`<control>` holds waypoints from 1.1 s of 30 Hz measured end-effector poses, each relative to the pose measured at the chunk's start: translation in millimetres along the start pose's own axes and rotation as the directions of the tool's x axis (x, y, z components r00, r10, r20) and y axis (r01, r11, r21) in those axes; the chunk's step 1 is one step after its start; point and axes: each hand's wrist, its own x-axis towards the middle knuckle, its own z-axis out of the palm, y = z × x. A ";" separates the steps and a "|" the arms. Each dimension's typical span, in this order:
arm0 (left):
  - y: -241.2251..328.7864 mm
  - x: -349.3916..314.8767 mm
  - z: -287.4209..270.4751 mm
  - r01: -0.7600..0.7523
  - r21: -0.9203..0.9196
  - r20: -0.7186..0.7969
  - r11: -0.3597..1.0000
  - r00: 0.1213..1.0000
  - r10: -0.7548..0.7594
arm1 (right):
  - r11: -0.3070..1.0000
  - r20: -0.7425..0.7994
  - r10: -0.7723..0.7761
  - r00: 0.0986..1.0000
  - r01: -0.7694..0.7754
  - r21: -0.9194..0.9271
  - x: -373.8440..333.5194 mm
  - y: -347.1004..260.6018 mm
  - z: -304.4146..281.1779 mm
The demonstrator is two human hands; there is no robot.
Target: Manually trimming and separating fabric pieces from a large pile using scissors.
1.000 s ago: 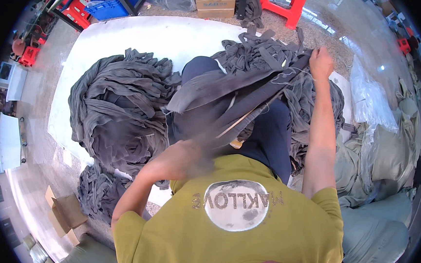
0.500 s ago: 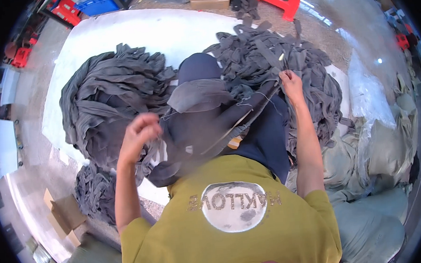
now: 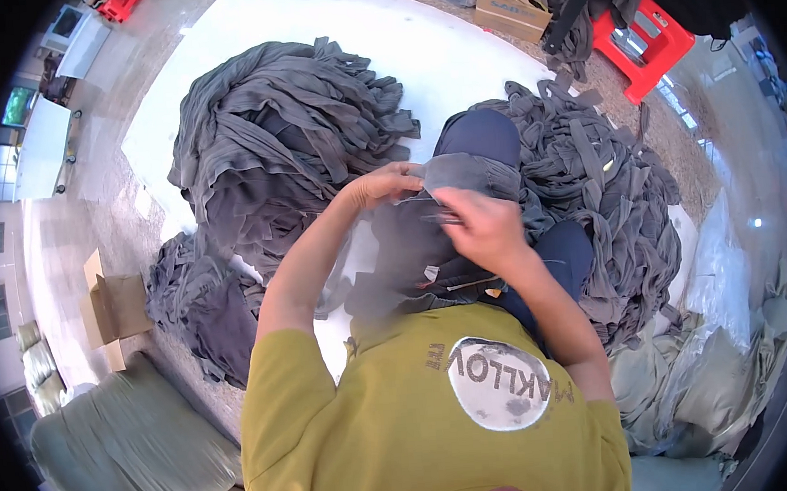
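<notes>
Grey garment (image 3: 472, 174) is on my lap, one end draped over my raised knee (image 3: 477, 136), the rest bunched toward my shirt. Sits between the left heap (image 3: 280, 130) and the right heap (image 3: 605, 199) of similar grey cloth.

Hands: left hand (image 3: 387, 184) has thumb and fingertips brought together at the garment's near-left edge, reads as a pinch. Right hand (image 3: 488, 228) is just beside it, fingers curled round a slim dark tool (image 3: 446, 217); motion blur, can't tell what kind.

Handling, my estimate: light, limp, no stiffness, folds wherever it's unsupported. Not slippery, not fragile; loose edges and threads are what would snag. Best hold is a fingertip pinch on the edge over the knee, where the leg backs it up and keeps it flat. Grabbing the bunched middle would just gather more cloth.

Looks: matte dark grey, paler band over the knee, darker below. Small white tag (image 3: 431, 273) low in the folds, thin pale strip beside it. Lower left part is smeared, edge details not readable.
</notes>
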 end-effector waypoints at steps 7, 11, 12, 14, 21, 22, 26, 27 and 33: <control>36.5 -38.5 -7.8 -0.241 -0.079 -0.266 0.967 0.940 0.213 | 0.990 0.206 0.136 0.969 -0.140 0.007 37.0 -5.5 27.5; 60.5 -72.3 -16.7 -0.378 0.076 -0.395 0.923 0.838 0.376 | 0.652 0.328 0.439 0.837 -0.548 0.524 32.7 5.7 6.9; 69.2 -80.8 -17.2 -0.393 0.129 -0.432 0.910 0.804 0.409 | 0.655 0.321 0.444 0.837 -0.547 0.521 32.7 7.1 3.6; 81.3 -95.2 -24.2 -0.410 0.156 -0.457 0.899 0.777 0.434 | 0.716 0.357 0.392 0.848 -0.525 0.459 35.8 6.0 -5.3; 131.4 -136.7 -26.9 -0.442 0.221 -0.610 0.869 0.633 0.477 | 0.450 0.316 0.328 0.890 -0.441 0.776 74.1 -18.7 -52.4; 132.6 -134.6 -26.8 -0.452 0.208 -0.617 0.868 0.628 0.475 | 0.673 0.239 0.279 0.930 -0.367 0.643 78.7 -21.4 -37.3; 146.7 -126.1 -2.1 -0.461 0.211 -0.615 0.862 0.623 0.484 | 0.943 0.116 -0.036 0.993 -0.005 0.333 92.7 -30.3 45.2; 149.7 -127.8 4.3 -0.455 0.236 -0.608 0.859 0.620 0.496 | 0.967 0.183 -0.064 0.981 0.015 0.253 94.1 -32.9 54.0; 157.0 -148.6 10.4 -0.407 0.370 -0.635 0.835 0.545 0.547 | 0.948 0.522 -0.089 0.848 -0.089 0.307 55.9 -29.8 31.0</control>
